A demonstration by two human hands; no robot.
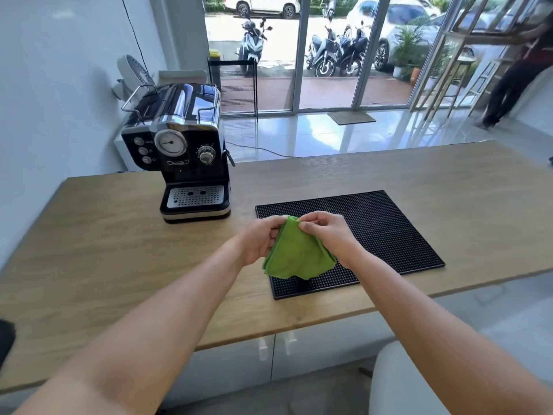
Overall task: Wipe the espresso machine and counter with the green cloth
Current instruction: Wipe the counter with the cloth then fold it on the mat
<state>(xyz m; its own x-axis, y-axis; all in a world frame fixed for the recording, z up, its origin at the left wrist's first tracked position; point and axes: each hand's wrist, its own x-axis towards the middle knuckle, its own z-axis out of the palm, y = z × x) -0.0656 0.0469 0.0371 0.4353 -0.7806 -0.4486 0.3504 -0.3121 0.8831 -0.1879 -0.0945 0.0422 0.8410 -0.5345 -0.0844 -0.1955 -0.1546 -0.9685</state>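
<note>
The green cloth [297, 253] hangs folded between both hands, just above the near left corner of a black rubber mat. My left hand [259, 241] pinches its upper left edge and my right hand [327, 232] pinches its top right edge. The black and chrome espresso machine [182, 151] stands upright on the wooden counter [104, 235], to the left of and behind the hands, with its drip tray facing me.
The black rubber bar mat [380, 229] lies flat on the counter's middle right. A small white fan [131, 71] sits behind the machine by the wall. A person stands near shelving at the far right. White cabinet fronts run below the counter's near edge.
</note>
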